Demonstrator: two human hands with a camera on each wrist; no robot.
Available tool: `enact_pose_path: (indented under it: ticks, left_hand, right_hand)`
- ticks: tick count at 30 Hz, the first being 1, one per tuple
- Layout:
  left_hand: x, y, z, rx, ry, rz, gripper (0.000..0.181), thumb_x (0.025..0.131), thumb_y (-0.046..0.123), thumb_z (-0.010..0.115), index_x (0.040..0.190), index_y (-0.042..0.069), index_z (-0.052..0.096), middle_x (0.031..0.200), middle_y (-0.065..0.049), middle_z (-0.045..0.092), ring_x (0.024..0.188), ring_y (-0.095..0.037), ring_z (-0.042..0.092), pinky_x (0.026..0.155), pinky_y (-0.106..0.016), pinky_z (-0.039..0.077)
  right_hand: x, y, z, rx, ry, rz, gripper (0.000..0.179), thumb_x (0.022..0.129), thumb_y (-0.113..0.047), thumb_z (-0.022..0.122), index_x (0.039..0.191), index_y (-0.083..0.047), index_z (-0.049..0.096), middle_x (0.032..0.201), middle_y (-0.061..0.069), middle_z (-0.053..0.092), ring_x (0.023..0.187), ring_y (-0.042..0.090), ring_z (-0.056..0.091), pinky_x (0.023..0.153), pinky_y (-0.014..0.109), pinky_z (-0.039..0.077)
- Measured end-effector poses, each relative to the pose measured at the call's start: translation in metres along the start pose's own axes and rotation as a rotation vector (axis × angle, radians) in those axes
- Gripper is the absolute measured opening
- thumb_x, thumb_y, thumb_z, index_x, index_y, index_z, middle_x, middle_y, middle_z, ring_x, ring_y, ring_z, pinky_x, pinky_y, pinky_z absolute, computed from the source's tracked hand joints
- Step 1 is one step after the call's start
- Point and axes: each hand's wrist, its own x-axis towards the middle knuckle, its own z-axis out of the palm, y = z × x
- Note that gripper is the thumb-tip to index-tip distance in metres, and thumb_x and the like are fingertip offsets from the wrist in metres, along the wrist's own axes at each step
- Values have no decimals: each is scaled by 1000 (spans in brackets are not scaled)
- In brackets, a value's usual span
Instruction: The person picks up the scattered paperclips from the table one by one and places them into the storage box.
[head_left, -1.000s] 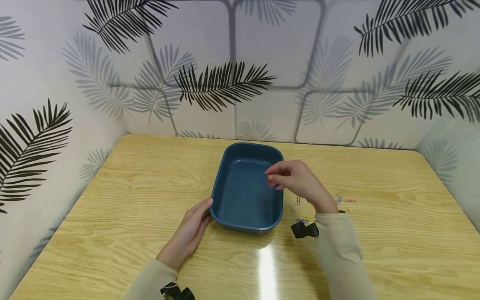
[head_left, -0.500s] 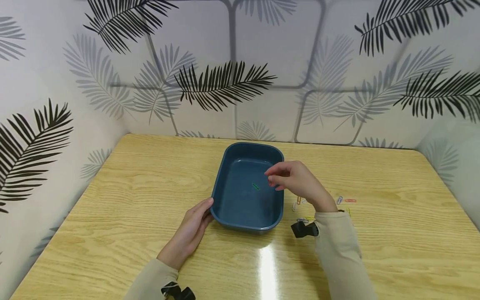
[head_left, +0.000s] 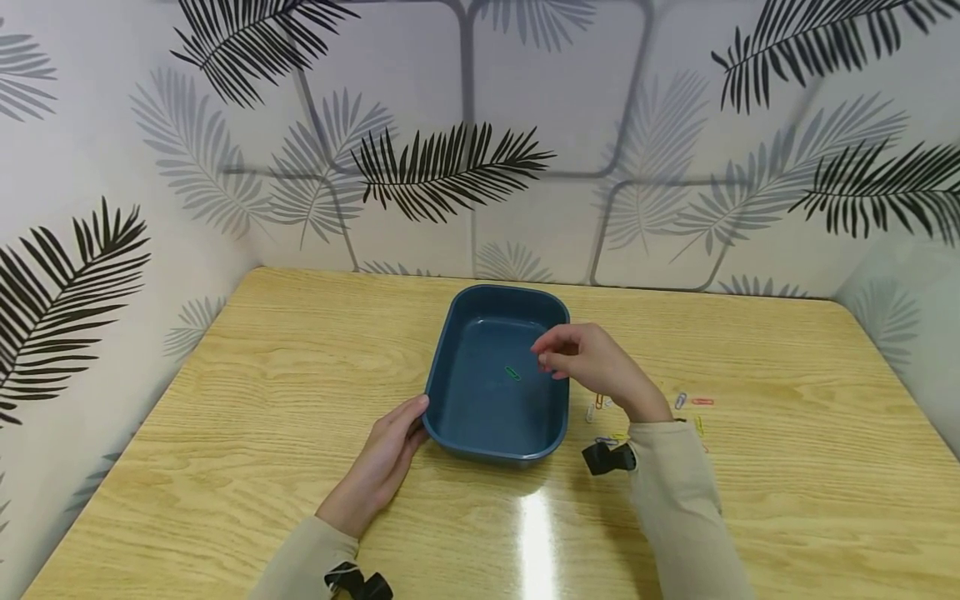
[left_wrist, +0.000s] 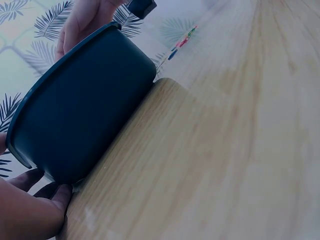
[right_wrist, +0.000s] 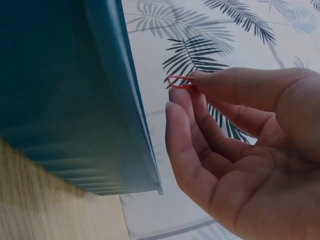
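A dark blue tray stands in the middle of the wooden table, with a green paper clip lying inside it. My right hand hovers over the tray's right side and pinches a red paper clip between thumb and fingertips. In the right wrist view the tray wall is just left of that hand. My left hand rests on the table against the tray's near-left corner, its fingertips touching the tray wall.
Several coloured paper clips lie scattered on the table to the right of the tray. Patterned walls close in the table at the back and on both sides.
Nothing of note has moved; both hands hold the same places, with only a slight shift of the head view.
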Motion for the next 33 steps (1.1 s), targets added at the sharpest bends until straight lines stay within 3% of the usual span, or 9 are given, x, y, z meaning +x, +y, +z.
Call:
enact_pose_path:
  ticks: [9,24,33]
  left_hand:
    - [0,-1,-1,-1,-3,-7,52,103,24,49,141,-9,39,146,-22,37,132,-25,37,106,-31,35]
    - [0,0,-1,1,-34,3,53,103,24,47,142,-10,36,147,-22,34,135,-27,33,108,-33,32]
    - [-1,0,-1,-4,-33,-2,53,104,24,47,143,-10,35,148,-23,33,136,-27,31,110,-35,30]
  right_hand:
    - [-1,2,-1,-6,15,-15,18,95,0,57,110,8,63,98,15,61,88,31,59,77,39,55]
    - [-1,5,-2,-44,-3,-37,23,95,0,57,117,8,61,97,14,61,90,36,59,74,35,54]
    - [-11,14,-11,-38,52,-17,24,95,-1,58,117,8,61,94,12,62,87,31,61,80,48,53]
